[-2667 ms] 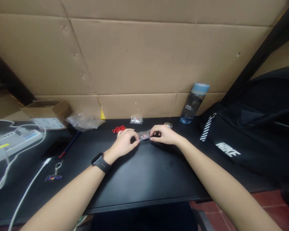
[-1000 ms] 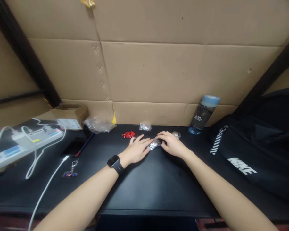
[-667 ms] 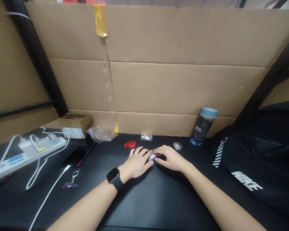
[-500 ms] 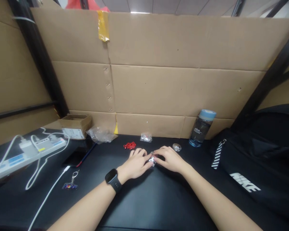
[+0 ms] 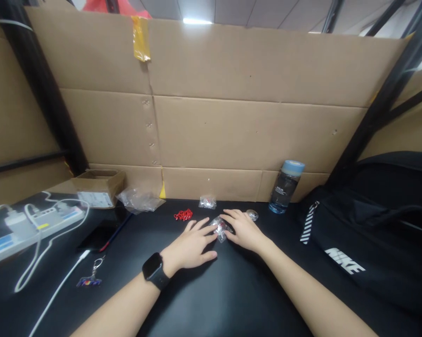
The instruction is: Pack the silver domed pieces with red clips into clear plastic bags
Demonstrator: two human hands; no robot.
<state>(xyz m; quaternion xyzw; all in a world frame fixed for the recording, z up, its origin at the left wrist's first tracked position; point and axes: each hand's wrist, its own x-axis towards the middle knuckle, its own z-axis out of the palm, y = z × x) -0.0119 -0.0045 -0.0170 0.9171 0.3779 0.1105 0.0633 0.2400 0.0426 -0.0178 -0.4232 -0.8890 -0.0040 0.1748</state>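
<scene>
A small clear plastic packet [image 5: 221,229] with shiny and red contents lies on the black table between my hands. My left hand [image 5: 193,244] is spread, its fingertips at the packet's left side. From the right, my right hand [image 5: 243,230] rests with fingers apart, touching the packet's right edge. Beyond my left hand lies a bundle of red cords [image 5: 183,215]. Another clear packet [image 5: 207,202] sits near the cardboard wall. A small round clear item [image 5: 252,215] is just behind my right hand, partly covered by it.
A water bottle [image 5: 287,187] and a black bag [image 5: 372,234] stand on the right. To the left are a power strip [image 5: 32,229] with white cables, a phone [image 5: 98,236], a keychain [image 5: 90,281], an open cardboard box [image 5: 98,187] and crumpled plastic [image 5: 141,200].
My left hand's fingers have spread and its thumb has moved off the packet. The right hand's fingers have loosened, and more of the packet shows. The camera view has shifted slightly right.
</scene>
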